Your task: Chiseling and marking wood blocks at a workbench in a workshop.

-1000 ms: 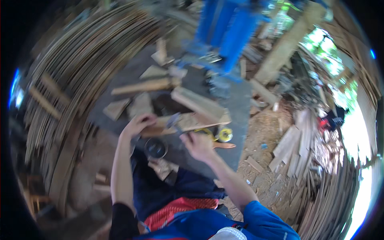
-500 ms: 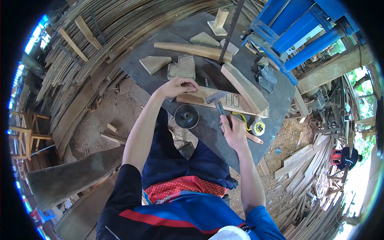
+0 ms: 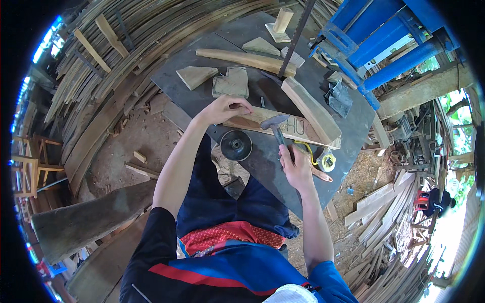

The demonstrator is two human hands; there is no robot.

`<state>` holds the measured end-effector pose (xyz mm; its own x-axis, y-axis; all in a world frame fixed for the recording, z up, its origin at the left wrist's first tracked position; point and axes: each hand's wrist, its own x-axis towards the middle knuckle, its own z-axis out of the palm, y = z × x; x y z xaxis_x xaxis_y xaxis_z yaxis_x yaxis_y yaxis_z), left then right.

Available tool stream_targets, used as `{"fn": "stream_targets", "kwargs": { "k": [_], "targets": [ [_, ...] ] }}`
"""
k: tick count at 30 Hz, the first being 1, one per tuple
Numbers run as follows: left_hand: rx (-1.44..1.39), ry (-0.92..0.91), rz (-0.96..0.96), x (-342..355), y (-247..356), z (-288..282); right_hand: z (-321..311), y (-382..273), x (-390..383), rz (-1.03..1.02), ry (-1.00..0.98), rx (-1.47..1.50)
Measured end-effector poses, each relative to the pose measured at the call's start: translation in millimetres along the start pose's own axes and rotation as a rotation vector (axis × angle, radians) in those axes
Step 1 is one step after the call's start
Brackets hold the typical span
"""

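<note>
Hammer [image 3: 276,124] over plank [image 3: 283,126], dark workbench [image 3: 202,65].

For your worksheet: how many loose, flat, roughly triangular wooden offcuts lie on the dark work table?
2: one triangular offcut near the table's far-left corner, another further back beside the long rounded timber. More may be hidden.

- We saw a dirt floor [image 3: 126,146] w/ sawdust & small wood scraps on it.
- Bent wooden slats [image 3: 126,40] lay stacked in curved piles at upper left.
- A dark metal table [image 3: 348,121] sat mid-frame; offcuts on its far side.
- A blue metal machine frame [image 3: 384,45] stood at upper right.
- Thick grey planks [image 3: 86,217] lay at lower left, more boards [image 3: 384,202] piled at right.
- Wooden chair frames [image 3: 30,161] stood far left.
- Strong daylight & green foliage [image 3: 462,121] showed at right edge.
</note>
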<state>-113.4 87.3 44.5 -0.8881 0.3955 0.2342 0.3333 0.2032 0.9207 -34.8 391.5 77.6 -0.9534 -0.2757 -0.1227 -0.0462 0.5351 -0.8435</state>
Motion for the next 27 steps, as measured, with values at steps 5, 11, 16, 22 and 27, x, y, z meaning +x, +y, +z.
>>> {"fn": "stream_targets", "kwargs": {
  "k": [5, 11, 16, 22, 27],
  "targets": [
    [0.227, 0.142, 0.115, -8.0, 11.0, 13.7, 0.8, -2.2, 1.5, -0.033, 0.027, -0.039],
    [0.397, 0.353, 0.076, -13.6, 12.6, 30.0, 4.2, 8.2, 3.7, -0.089, 0.046, -0.054],
    [0.464, 0.462, 0.169, -14.5, 6.9, 37.7, 0.4, -2.4, 4.0, -0.119, 0.074, -0.116],
    [0.430, 0.487, 0.131, -17.6, 6.0, 40.8, -7.0, -57.9, 8.8, -0.226, 0.126, -0.283],
    [0.413, 0.512, 0.107, -20.7, 2.9, 42.8, -1.5, -82.7, 16.6, -0.185, 0.091, -0.384]
  ]
}}
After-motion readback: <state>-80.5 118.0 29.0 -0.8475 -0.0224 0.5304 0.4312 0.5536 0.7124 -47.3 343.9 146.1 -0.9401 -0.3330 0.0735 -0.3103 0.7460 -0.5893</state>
